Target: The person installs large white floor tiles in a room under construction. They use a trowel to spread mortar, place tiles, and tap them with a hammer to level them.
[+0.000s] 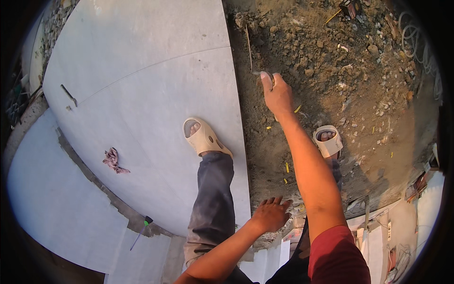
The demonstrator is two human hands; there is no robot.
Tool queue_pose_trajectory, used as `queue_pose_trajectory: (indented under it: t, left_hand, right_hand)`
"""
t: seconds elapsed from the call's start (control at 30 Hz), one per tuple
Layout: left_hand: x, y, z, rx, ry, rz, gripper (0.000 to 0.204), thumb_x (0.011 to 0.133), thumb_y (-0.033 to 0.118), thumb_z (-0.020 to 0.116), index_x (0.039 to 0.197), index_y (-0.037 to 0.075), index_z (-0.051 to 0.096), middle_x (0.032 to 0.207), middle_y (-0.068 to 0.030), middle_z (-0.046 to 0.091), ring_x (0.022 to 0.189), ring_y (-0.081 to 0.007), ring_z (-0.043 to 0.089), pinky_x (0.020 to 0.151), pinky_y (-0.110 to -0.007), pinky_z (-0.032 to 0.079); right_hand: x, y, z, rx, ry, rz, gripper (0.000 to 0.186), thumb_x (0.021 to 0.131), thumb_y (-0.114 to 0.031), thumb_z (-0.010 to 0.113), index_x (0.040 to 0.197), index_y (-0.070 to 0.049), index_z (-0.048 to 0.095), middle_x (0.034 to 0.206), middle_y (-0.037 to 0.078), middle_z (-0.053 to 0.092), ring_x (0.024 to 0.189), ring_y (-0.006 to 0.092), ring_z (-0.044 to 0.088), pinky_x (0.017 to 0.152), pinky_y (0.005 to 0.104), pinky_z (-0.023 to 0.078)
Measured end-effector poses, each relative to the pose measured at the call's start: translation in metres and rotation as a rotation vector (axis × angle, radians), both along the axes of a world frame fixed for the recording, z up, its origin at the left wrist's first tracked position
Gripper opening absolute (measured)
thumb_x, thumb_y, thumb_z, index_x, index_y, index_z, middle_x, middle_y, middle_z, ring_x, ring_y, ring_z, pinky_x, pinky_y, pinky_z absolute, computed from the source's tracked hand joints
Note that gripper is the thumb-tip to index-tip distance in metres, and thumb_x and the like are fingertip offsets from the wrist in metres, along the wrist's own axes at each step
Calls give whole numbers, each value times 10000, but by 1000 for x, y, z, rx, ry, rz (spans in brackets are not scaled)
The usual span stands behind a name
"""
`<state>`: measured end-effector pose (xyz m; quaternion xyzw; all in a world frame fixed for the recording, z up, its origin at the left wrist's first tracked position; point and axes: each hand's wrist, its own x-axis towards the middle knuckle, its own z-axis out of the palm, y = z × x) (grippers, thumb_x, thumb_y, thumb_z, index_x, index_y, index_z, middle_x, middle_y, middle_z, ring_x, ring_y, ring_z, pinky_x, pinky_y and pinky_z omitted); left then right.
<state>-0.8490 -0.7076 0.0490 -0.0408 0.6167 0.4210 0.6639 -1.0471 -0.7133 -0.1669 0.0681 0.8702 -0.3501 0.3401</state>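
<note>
My right hand (278,94) is closed around the handle of a trowel (249,49), its thin blade seen nearly edge-on. The blade points away from me over the brown soil (302,57), close beside the straight edge of a large pale grey slab (156,90). My left hand (273,215) is nearer to me, low in the view, palm down with fingers apart. It holds nothing and hangs above or near the slab's near right corner; whether it touches anything, I cannot tell.
My left sandal (204,135) stands on the slab, my right sandal (328,141) on the soil. A crumpled cloth (113,161), a dark short tool (69,95) and a green-black brush-like tool (147,221) lie to the left. White coiled hose (416,40) lies far right.
</note>
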Motion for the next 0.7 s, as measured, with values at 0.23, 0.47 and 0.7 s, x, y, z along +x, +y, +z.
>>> queue_pose_trajectory:
  t: [0.23,0.47,0.7]
  left_hand:
    - [-6,1,3,34,1,-22,545,962,363,512,1441,119,425,1484,-256,367,1363,-434,373,1120,-505,313]
    - [-8,-6,4,16,-28,3,545,964,361,510,1450,135,416,1496,-245,356,1357,-447,376,1117,-520,313]
    - [-6,-7,2,25,-1,23,535,961,352,516,1442,134,425,1479,-242,375,1344,-445,393,1111,-517,320]
  right_hand:
    - [-78,-21,-22,-67,28,136,525,976,-480,505,959,38,589,822,268,647,794,445,642,693,495,500]
    - [-95,-25,13,-178,-169,-166,694,970,-535,498,1302,74,501,590,70,531,430,148,534,401,313,449]
    - [-47,-12,30,-244,-417,-211,620,955,-560,508,1100,42,528,579,33,483,415,125,495,383,309,427]
